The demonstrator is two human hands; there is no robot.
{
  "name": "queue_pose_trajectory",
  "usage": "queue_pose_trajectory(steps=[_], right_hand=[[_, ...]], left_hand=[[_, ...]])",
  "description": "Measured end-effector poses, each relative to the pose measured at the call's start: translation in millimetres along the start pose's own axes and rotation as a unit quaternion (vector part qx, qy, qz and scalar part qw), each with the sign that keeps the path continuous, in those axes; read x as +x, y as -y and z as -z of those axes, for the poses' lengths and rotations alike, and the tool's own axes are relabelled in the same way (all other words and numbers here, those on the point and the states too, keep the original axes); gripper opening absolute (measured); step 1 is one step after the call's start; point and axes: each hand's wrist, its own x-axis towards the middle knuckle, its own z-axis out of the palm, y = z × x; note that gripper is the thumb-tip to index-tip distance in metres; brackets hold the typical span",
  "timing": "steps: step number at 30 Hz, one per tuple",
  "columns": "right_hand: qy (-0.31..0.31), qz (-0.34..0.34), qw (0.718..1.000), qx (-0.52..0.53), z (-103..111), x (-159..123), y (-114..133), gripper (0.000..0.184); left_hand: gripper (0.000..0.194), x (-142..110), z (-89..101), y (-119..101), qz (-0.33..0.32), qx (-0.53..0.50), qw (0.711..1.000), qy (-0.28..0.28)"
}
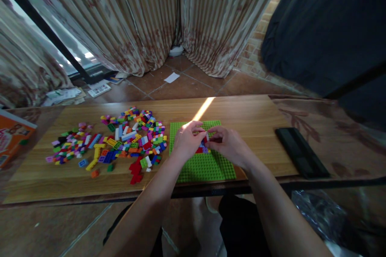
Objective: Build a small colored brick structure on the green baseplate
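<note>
A green studded baseplate (205, 170) lies on the wooden table, with both of my hands over its upper half. Between my fingertips, a small cluster of red and purple toy bricks (204, 150) sits on the plate, partly hidden. My left hand (189, 139) is closed, thumb and fingers pinching at a red toy brick (206, 138) on top of the cluster. From the other side my right hand (226, 143) pinches the same brick, its fingers bent and close to the left fingertips. A whitish bit shows by that brick, too small to make out.
Loose toy bricks (132, 136) of many colours spread over the left of the table (253, 128). A black phone-like slab (301, 152) lies at the right. An orange box (13, 136) stands at the far left. Curtains (208, 20) hang beyond the table.
</note>
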Motion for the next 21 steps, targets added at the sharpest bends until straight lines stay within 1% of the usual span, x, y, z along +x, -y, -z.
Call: queue_pose_trajectory(steps=[6, 10, 13, 17, 21], right_hand=[[-0.004, 0.011, 1.0, -0.028, -2.0, -0.7, 5.5, 0.029], [-0.007, 0.003, 0.999, -0.039, -3.2, 0.1, 7.4, 0.028], [-0.007, 0.002, 0.999, -0.05, -3.8, 1.7, 7.0, 0.028], [-0.003, -0.017, 0.999, -0.033, -6.1, 4.7, 0.8, 0.03], [0.008, -0.025, 1.0, -0.003, -6.8, 8.4, -9.8, 0.036]], left_hand=[[0.022, -0.6, -0.3, 0.4, -0.006, 0.008, 1.0, -0.004], [0.021, -0.5, -0.6, 2.4, -0.008, 0.001, 1.0, -0.008], [0.022, 0.0, -0.6, 3.6, -0.01, 0.014, 1.0, -0.002], [0.023, 0.2, -2.0, 5.4, -0.006, 0.033, 0.999, 0.003], [0.025, -2.8, -5.0, 8.6, -0.026, 0.032, 0.999, 0.002]])
